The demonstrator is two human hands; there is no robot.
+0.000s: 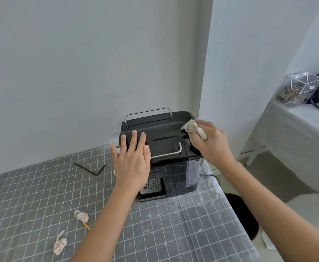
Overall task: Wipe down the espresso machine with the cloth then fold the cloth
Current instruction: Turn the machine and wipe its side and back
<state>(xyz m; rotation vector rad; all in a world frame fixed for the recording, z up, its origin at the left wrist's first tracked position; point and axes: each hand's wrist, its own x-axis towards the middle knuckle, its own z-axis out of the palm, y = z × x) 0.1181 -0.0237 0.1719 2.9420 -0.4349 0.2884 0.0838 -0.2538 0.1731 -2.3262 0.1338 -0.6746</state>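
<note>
A black espresso machine [166,140] with chrome rails stands at the back right of a table covered in grey grid cloth [173,224]. My left hand [131,161] lies flat on the machine's top front left, fingers spread. My right hand [211,142] grips a small bunched whitish cloth [190,127] and presses it against the top right rear of the machine. Most of the cloth is hidden in my fist.
Two crumpled paper scraps [81,216] [60,243] and a bent black stick [92,168] lie on the left of the table. A black bin [243,214] sits on the floor right of the table. Another covered table [296,125] with a clear box [298,89] stands farther right.
</note>
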